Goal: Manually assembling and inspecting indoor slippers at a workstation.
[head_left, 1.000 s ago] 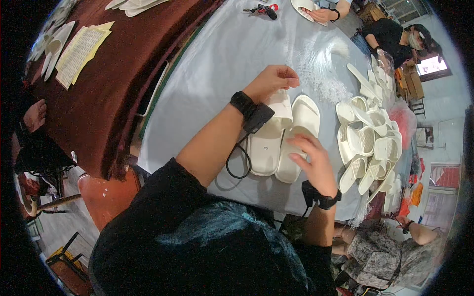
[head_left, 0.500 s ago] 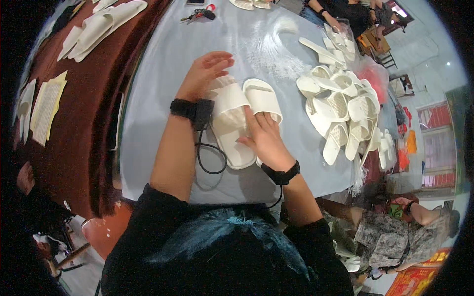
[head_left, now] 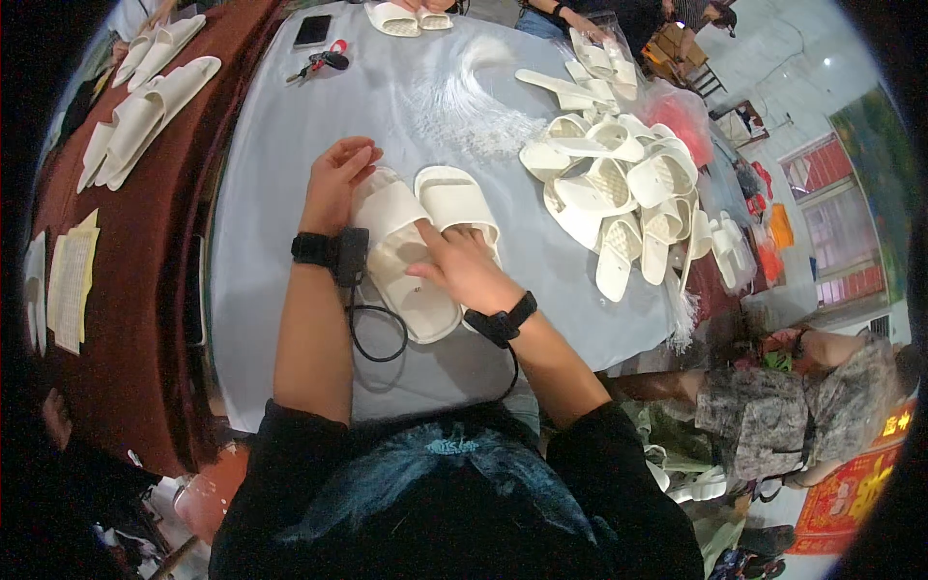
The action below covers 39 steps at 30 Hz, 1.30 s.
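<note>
Two white slippers lie side by side on the grey-covered table, toes away from me. By the toe end of the left slipper (head_left: 394,205) is my left hand (head_left: 335,184), its fingers loosely bent and apart, with nothing seen in them. My right hand (head_left: 466,263) reaches over the pair. Some of its fingers go into the opening of the right slipper (head_left: 454,199), where the strap hides their tips. The index finger lies stretched toward the left slipper's strap edge, and the thumb is spread over that slipper's footbed. Both wrists wear black bands with cables.
A heap of white slippers (head_left: 619,184) covers the table's right side. Keys (head_left: 317,64) and a phone (head_left: 311,31) lie far left. Another person's hands touch slippers (head_left: 394,19) at the far edge. A brown-covered table (head_left: 145,261) with more slippers stands left.
The whole view has shifted, so the table's contents appear farther left and the phone shows fully. My hands keep nearly the same pose at the two slippers.
</note>
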### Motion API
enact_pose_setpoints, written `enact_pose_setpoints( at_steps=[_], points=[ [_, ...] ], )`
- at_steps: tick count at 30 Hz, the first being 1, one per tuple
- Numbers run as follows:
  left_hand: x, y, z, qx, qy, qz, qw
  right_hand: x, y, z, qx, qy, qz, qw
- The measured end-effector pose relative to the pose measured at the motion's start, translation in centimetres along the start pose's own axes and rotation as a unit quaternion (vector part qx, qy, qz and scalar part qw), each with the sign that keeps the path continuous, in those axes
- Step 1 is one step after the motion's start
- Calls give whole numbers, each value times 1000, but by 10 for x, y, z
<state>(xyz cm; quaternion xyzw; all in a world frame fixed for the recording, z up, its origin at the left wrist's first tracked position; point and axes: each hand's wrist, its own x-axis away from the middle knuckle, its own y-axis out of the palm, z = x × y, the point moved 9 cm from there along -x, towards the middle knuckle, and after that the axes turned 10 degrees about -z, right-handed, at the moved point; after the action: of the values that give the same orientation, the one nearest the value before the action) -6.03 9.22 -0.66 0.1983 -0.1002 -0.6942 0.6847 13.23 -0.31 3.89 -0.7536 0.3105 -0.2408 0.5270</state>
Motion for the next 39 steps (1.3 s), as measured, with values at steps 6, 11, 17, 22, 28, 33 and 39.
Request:
enact_pose_setpoints(
  at_steps=[6,11,17,22,28,33,39],
  points=[
    [0,0,6,92,33,-8,995,7,-3,1,-4,9,27,1000],
    [7,-14,13,82,52,62,993,28,-27,0,37,7,84,996],
    [-5,-18,-6,85,13,50,995,68,-75,20,72,17,155,985],
    [-1,-19,-9,71,-21,65,995,94,-144,93,32,105,158,981],
    [-3,-20,-10,57,-13,57,997,118,-280,241,15,205,240,949],
    [-4,-20,-14,62,-24,59,996,146,-302,364,137,329,127,926],
    [1,-9,-14,62,-37,54,996,151,-272,339,114,301,138,937]
  ],
)
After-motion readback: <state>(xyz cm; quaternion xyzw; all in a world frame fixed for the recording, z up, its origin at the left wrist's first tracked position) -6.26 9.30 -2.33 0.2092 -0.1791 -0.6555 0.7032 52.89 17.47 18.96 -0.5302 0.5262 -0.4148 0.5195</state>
